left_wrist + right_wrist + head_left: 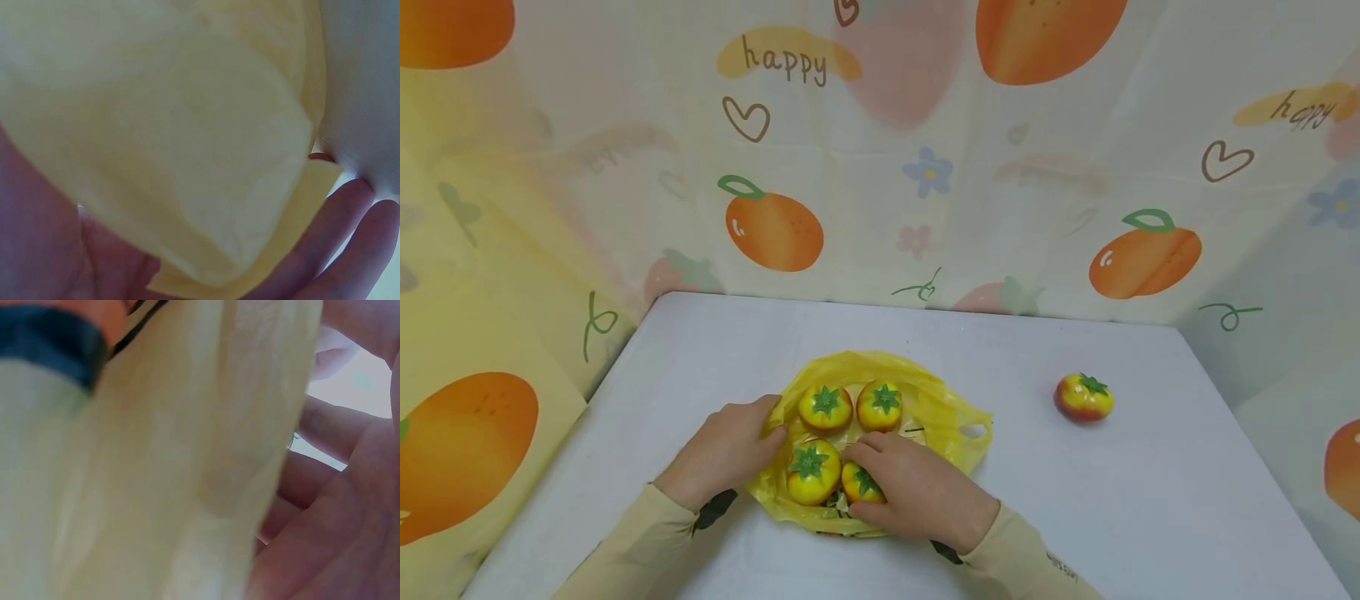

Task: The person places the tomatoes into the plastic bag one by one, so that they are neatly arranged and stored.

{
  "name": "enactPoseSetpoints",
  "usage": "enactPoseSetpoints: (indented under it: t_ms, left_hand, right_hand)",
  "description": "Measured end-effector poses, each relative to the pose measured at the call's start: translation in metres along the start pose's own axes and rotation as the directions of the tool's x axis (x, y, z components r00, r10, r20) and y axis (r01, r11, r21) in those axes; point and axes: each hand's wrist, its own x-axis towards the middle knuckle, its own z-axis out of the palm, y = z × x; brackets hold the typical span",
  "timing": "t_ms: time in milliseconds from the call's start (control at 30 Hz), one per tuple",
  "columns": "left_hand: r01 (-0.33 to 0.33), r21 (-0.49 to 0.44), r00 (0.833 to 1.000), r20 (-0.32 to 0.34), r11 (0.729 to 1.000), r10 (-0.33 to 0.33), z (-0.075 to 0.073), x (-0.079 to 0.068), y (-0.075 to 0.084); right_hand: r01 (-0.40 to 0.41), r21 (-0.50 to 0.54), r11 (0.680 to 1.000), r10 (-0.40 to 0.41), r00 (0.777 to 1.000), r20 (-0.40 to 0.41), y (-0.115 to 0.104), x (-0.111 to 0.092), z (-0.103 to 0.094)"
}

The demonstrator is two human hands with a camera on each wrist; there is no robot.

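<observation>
A yellow plastic bag lies spread on the table with several yellow-red persimmons inside, each with a green leafy top. My left hand holds the bag's left edge, thumb over the rim; in the left wrist view the yellow film passes between the palm and the fingers. At the bag's near right, my right hand grips the front right persimmon, partly covering it. The right wrist view is mostly filled by the bag, which hides the fruit there.
Apart from the bag, one more persimmon sits toward the right of the white table. A bag handle with a hole points right. Printed curtains stand behind and along the sides.
</observation>
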Motion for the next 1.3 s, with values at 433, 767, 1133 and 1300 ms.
enactPoseSetpoints:
  t_ms: [433, 767, 1133, 1300]
  left_hand:
    - [-0.018, -0.005, 1.0, -0.007, 1.0, 0.018, 0.0, 0.0, 0.0]
    - [-0.011, 0.009, 1.0, -0.003, 1.0, 0.011, -0.001, -0.001, 0.001]
    - [0.019, 0.017, 1.0, 0.009, 1.0, -0.019, 0.0, -0.001, 0.002]
    - [0.026, 0.018, 0.999, 0.018, 0.999, -0.027, 0.0, 0.0, 0.003]
  right_hand:
    - [0.009, 0.001, 1.0, -0.009, 1.0, -0.022, 0.001, -0.002, -0.002]
    - [-0.099, 0.064, 0.993, 0.107, 0.984, -0.145, 0.025, -0.025, -0.037]
    - [-0.228, 0.144, 0.963, 0.266, 0.888, -0.375, 0.1, -0.068, -0.071]
    - [-0.322, 0.153, 0.934, 0.356, 0.821, -0.447, 0.135, -0.089, -0.081]
